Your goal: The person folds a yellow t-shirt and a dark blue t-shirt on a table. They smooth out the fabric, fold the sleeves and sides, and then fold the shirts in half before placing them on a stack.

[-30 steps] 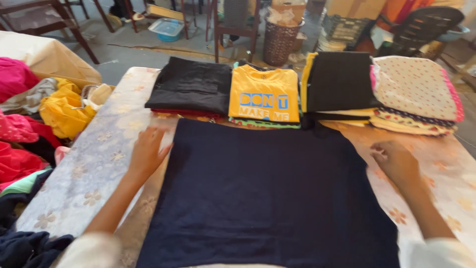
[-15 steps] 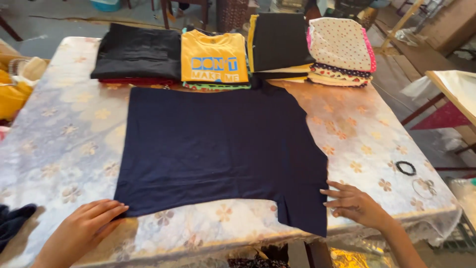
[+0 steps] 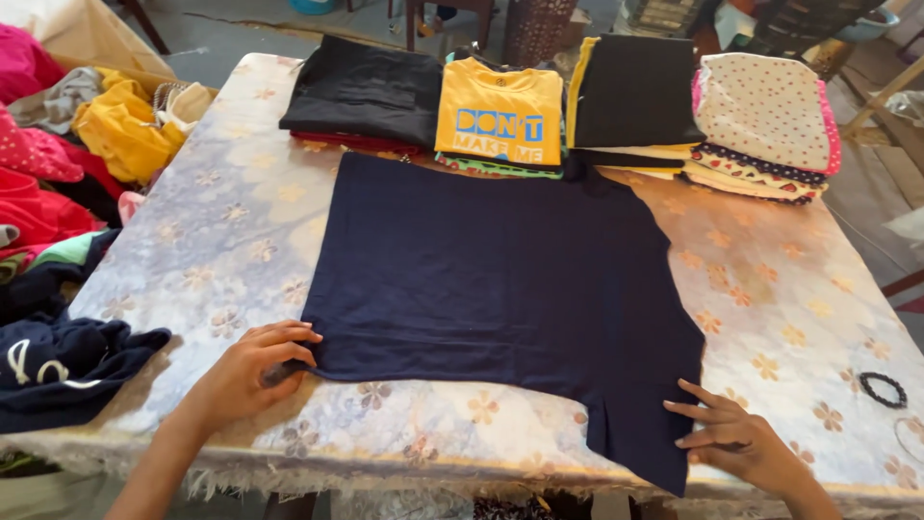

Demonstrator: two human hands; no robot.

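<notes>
We are looking at a navy blue garment (image 3: pixel 500 270) that is lying spread flat across the middle of the table (image 3: pixel 770 299), which is wearing a pale floral cover. Our left hand (image 3: pixel 252 366) is pinching the garment's near left corner, fingers curled over the edge of the cloth. Our right hand (image 3: pixel 736 438) is resting with fingers spread and relaxed on the near right corner, where a flap of the fabric is hanging toward the table's front edge; it is touching the cloth without gripping it. Along the far edge of the table, just beyond the garment, four folded stacks are sitting in a row: a black stack (image 3: pixel 366 91), a yellow printed T-shirt (image 3: pixel 500 120) on its own pile, a black and yellow stack (image 3: pixel 635 96), and a polka-dot stack (image 3: pixel 765 125). A black hair tie (image 3: pixel 883 389) is lying near the table's right edge. To the left of the table, a heap of loose clothes (image 3: pixel 58 164) in pink, yellow and dark blue is piling up.
</notes>
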